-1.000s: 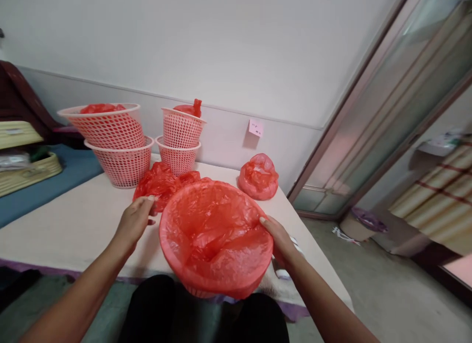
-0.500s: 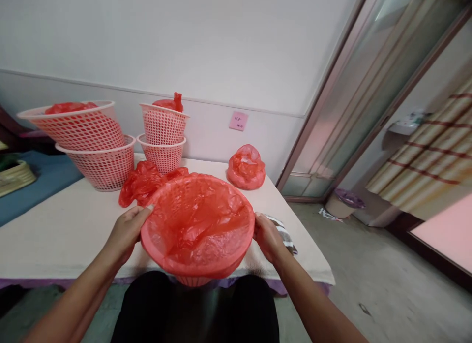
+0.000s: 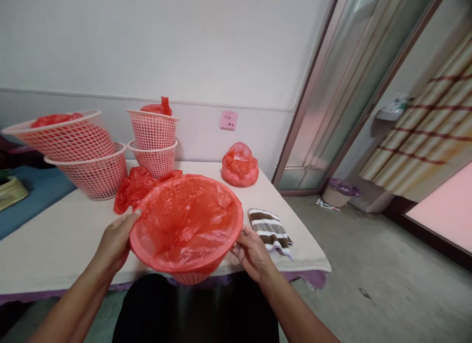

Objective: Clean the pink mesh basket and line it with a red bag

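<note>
I hold a pink mesh basket lined with a red plastic bag [image 3: 186, 225] above my lap, at the near edge of the table [image 3: 55, 244]. My left hand [image 3: 116, 239] grips its left rim, fingers curled on the bag's edge. My right hand [image 3: 250, 249] clasps the right rim from below. The bag is stretched over the whole rim and sags inside. A crumpled red bag [image 3: 134, 185] lies on the table just behind the basket.
Two stacks of pink mesh baskets stand at the back left: wide ones [image 3: 81, 156] and narrow ones [image 3: 153, 141], each with red plastic on top. A red bag bundle [image 3: 239, 166] sits far right. A striped brown cloth [image 3: 271, 230] lies by the table's right edge.
The lined basket has come nearer to me and lower, off the table. My left hand moved from the crumpled bag onto the basket's rim. The striped cloth is now uncovered.
</note>
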Action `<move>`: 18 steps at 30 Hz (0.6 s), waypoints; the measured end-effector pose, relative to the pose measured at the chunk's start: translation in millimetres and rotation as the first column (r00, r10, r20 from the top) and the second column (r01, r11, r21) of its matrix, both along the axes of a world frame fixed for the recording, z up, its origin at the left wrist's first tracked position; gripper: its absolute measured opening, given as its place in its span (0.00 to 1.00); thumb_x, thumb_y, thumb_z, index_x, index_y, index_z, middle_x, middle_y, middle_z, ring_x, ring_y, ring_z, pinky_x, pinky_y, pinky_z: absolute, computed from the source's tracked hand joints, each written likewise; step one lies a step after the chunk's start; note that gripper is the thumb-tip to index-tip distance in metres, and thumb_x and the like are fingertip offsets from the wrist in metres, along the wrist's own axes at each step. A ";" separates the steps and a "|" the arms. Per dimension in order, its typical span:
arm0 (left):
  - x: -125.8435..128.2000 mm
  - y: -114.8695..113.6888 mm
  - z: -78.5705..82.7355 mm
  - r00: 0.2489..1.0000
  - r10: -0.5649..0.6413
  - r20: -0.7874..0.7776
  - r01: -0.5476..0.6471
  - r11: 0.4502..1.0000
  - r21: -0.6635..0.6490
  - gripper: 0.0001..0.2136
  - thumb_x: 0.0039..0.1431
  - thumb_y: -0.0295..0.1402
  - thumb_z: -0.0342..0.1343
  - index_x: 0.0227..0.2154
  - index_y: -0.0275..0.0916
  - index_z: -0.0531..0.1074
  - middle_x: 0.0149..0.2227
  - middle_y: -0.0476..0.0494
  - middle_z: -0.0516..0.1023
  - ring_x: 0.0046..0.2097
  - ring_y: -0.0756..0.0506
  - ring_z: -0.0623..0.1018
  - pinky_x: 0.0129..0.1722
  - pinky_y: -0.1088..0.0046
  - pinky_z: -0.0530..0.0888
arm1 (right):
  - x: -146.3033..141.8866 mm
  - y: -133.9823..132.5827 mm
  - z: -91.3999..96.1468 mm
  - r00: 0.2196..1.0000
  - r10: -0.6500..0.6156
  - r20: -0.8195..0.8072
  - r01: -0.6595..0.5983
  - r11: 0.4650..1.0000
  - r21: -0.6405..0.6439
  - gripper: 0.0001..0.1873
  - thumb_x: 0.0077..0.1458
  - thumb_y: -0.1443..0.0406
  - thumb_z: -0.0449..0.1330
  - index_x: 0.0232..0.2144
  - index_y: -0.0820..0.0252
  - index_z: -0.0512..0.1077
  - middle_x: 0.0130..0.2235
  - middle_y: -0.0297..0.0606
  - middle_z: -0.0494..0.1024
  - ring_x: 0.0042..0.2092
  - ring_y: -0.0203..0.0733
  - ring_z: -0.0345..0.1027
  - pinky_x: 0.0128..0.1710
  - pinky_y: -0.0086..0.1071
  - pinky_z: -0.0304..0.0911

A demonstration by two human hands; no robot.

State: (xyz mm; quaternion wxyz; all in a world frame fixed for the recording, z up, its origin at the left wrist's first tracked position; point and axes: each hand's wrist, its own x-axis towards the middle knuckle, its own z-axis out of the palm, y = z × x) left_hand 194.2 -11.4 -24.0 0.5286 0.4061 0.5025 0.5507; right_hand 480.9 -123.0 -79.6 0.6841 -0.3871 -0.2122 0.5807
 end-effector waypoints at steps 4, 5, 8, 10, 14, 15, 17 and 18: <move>3.9 -6.3 -0.9 0.998 -0.027 0.065 0.027 1.000 0.001 0.16 0.43 0.41 0.68 0.30 0.36 0.74 0.27 0.48 0.80 0.26 0.49 0.76 0.26 0.76 0.73 | 3.1 9.3 -15.8 0.998 -0.024 0.064 0.026 0.999 -0.041 0.15 0.37 0.66 0.72 0.27 0.62 0.71 0.22 0.28 0.71 0.21 0.28 0.61 0.22 0.22 0.59; 4.4 -7.1 -1.4 0.997 -0.023 0.073 0.023 1.000 0.002 0.15 0.43 0.41 0.68 0.30 0.36 0.74 0.26 0.48 0.79 0.26 0.49 0.77 0.26 0.76 0.73 | 4.9 8.7 -17.3 0.996 -0.033 0.080 0.037 0.998 -0.048 0.15 0.38 0.64 0.72 0.27 0.62 0.72 0.22 0.28 0.71 0.21 0.28 0.62 0.22 0.22 0.59; 4.5 -8.8 -3.6 0.996 -0.010 0.091 0.010 1.000 -0.004 0.15 0.43 0.41 0.68 0.29 0.36 0.75 0.24 0.48 0.79 0.27 0.48 0.78 0.25 0.77 0.73 | 11.4 -1.1 -14.3 0.987 -0.080 0.136 0.088 0.995 -0.054 0.16 0.42 0.59 0.71 0.30 0.61 0.72 0.24 0.30 0.72 0.24 0.30 0.64 0.22 0.22 0.59; 4.7 -11.8 -5.4 0.995 -0.012 0.103 0.013 1.000 -0.009 0.16 0.43 0.42 0.68 0.30 0.36 0.75 0.24 0.48 0.79 0.28 0.47 0.78 0.24 0.77 0.72 | 13.3 -12.5 -7.9 0.976 -0.116 0.184 0.128 0.990 -0.052 0.16 0.44 0.56 0.71 0.28 0.60 0.71 0.23 0.30 0.72 0.23 0.30 0.63 0.21 0.22 0.58; 10.3 -29.0 -7.5 0.990 -0.027 0.140 0.028 1.000 -0.004 0.17 0.46 0.45 0.67 0.31 0.36 0.75 0.26 0.47 0.80 0.29 0.46 0.78 0.26 0.75 0.71 | 7.7 -34.6 7.9 0.977 -0.061 0.207 0.067 0.998 -0.022 0.17 0.49 0.51 0.67 0.30 0.58 0.72 0.25 0.32 0.72 0.23 0.31 0.63 0.21 0.25 0.58; 12.7 -35.4 -7.6 0.988 -0.028 0.151 0.028 1.000 0.000 0.17 0.47 0.45 0.66 0.31 0.36 0.75 0.27 0.47 0.80 0.29 0.46 0.78 0.26 0.75 0.71 | 5.7 -37.9 11.6 0.980 -0.021 0.200 0.023 1.000 -0.011 0.18 0.49 0.50 0.67 0.31 0.58 0.72 0.26 0.33 0.73 0.24 0.33 0.64 0.21 0.26 0.59; 17.2 -48.4 -7.8 0.983 -0.039 0.179 0.039 0.999 0.002 0.16 0.50 0.45 0.64 0.32 0.37 0.75 0.28 0.47 0.80 0.29 0.47 0.77 0.27 0.74 0.71 | 2.8 -40.2 18.4 0.975 0.060 0.215 -0.061 0.998 -0.003 0.19 0.50 0.49 0.66 0.30 0.58 0.72 0.26 0.35 0.74 0.26 0.36 0.66 0.23 0.27 0.60; 19.0 -54.5 -8.1 0.978 -0.057 0.202 0.059 0.998 -0.002 0.15 0.51 0.45 0.64 0.33 0.38 0.75 0.28 0.48 0.80 0.29 0.47 0.77 0.26 0.75 0.70 | 2.3 -39.3 21.4 0.968 0.090 0.236 -0.091 0.996 -0.008 0.19 0.50 0.49 0.65 0.28 0.58 0.72 0.25 0.35 0.74 0.25 0.36 0.66 0.23 0.28 0.60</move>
